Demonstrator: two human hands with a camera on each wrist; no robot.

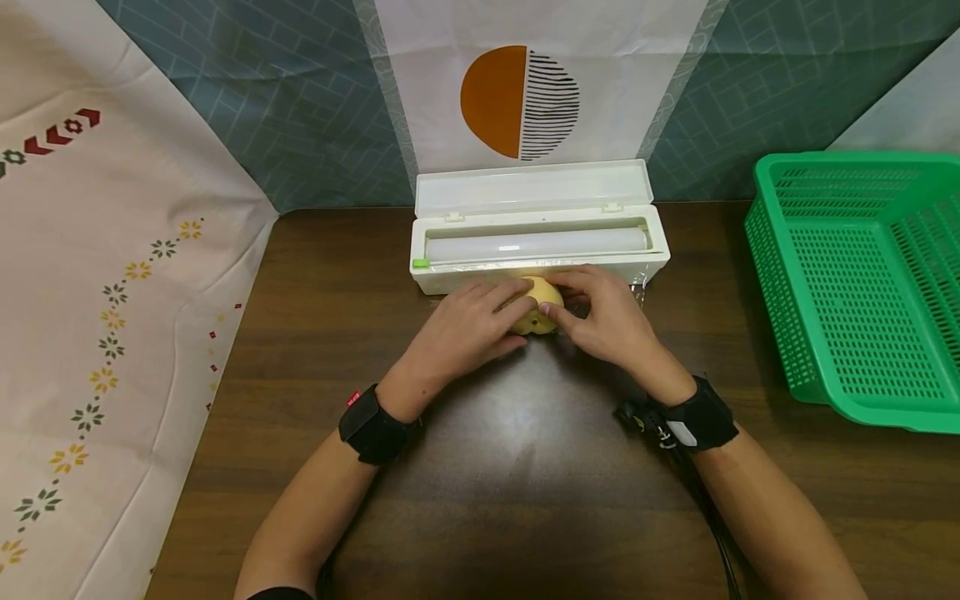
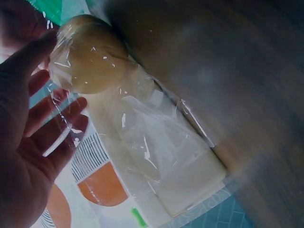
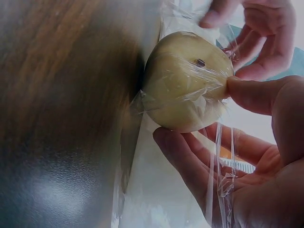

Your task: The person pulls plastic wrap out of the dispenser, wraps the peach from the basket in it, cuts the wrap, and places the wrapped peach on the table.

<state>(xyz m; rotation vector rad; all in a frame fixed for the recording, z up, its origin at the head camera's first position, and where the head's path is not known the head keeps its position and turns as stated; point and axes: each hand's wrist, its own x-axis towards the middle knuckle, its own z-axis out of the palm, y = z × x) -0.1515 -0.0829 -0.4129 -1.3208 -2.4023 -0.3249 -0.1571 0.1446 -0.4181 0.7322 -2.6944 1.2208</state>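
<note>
A round yellow fruit (image 1: 545, 293) with a dark spot at one end sits at the front of a white cling film dispenser (image 1: 540, 218). Clear cling film (image 3: 204, 80) lies wrinkled over the fruit, and more of it (image 2: 147, 133) hangs along the dispenser's front. My right hand (image 1: 609, 315) holds the fruit, thumb on one side and fingertips on the other, as the right wrist view shows. At the fruit's left side is my left hand (image 1: 472, 329), its fingers loosely bent and touching the wrapped fruit, its thumb apart from it.
The dispenser's lid (image 1: 534, 187) stands raised, with a film roll (image 1: 536, 244) inside. A green plastic basket (image 1: 813, 333) stands on the right of the brown wooden table (image 1: 480, 517). Patterned cloth (image 1: 300, 100) hangs behind, and white flowered cloth (image 1: 112, 275) covers the left side.
</note>
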